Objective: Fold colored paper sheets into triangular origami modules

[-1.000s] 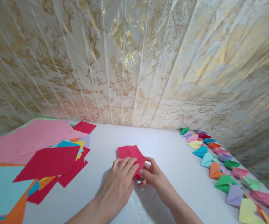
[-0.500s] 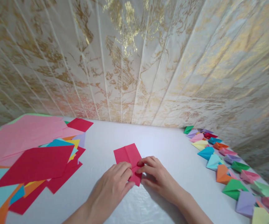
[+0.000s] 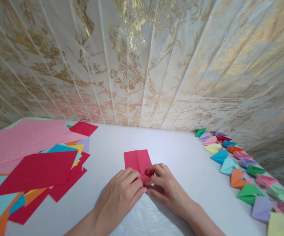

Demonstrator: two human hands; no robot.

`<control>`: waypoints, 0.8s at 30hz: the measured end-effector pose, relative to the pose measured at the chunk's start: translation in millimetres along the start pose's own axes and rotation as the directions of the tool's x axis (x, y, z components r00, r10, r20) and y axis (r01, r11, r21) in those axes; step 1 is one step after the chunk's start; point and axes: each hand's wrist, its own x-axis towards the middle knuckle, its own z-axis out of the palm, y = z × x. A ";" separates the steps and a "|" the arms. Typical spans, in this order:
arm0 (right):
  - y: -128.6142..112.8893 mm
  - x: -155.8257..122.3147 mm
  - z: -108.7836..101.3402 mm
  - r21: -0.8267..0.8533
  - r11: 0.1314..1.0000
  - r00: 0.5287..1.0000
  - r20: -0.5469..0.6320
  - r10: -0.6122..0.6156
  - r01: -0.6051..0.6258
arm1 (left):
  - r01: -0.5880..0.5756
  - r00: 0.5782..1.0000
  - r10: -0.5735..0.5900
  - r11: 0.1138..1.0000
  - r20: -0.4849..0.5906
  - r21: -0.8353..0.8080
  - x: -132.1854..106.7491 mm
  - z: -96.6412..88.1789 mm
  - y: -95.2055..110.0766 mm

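A red sheet of paper (image 3: 137, 159) with a lengthwise crease lies on the white table in front of me. My left hand (image 3: 125, 188) presses on its lower left part, fingers bent together over the near edge. From the other side, my right hand (image 3: 160, 180) pinches the near right edge with curled thumb and fingers. Both hands meet at the paper's near end, where the fingertips hide the fold. The far half of the paper lies flat and uncovered.
On the left lies a spread of coloured sheets, with a large red sheet (image 3: 37, 172) over pink paper (image 3: 33, 134) and others. Rows of small folded paper pieces, among them a green one (image 3: 250, 194), line the right side. A gold-patterned curtain (image 3: 132, 65) hangs behind the white table (image 3: 107, 141).
The red paper has turned slightly so its far edge lies more level. Its near end, which stuck out below the fingers, is now folded up or covered by them.
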 end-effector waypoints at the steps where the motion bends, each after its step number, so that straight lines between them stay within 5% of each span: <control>1: 0.2 0.4 2.1 0.002 1.000 1.000 -0.018 0.000 0.000 | 0.008 1.000 -0.008 1.000 -0.004 -0.006 -0.7 0.0 0.4; 11: -4.9 9.5 5.7 0.076 0.963 0.957 -0.114 0.267 -0.259 | 0.250 0.968 -0.249 0.967 0.029 -0.056 2.2 2.8 -3.4; 24: -8.5 13.3 11.9 -0.063 0.960 0.956 -0.131 0.262 -0.271 | 0.275 0.958 -0.280 0.958 0.056 0.087 7.9 10.0 -0.9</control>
